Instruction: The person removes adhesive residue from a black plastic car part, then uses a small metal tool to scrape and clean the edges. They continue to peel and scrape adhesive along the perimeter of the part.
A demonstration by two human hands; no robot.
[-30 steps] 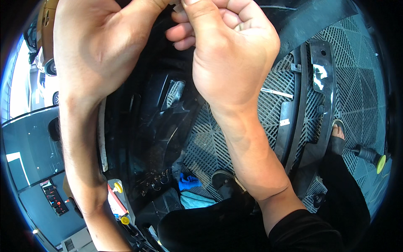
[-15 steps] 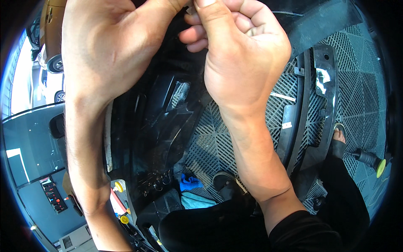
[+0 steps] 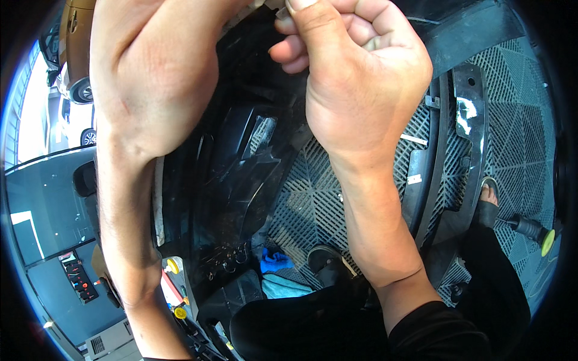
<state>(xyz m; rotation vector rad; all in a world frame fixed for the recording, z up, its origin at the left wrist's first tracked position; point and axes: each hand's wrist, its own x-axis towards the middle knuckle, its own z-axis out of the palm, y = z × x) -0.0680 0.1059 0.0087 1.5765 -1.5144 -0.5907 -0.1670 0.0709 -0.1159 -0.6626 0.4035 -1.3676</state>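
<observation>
Right hand (image 3: 368, 78) above white label-like patch (image 3: 414, 178)

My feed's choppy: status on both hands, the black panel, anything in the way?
Right hand: fingers curled, grip unclear. Left hand: fingertips out of frame, grip unclear. Black panel partly hidden by hands and left forearm.

A black, yellow-padded tool (image 3: 528, 227) lies on the grey grated floor (image 3: 313, 192).

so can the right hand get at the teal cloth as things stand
Probably yes: most of the teal cloth lies uncovered beside the dark trouser leg. But the right hand is well away from it, partly curled, so it would likely need to move and open first.
</observation>
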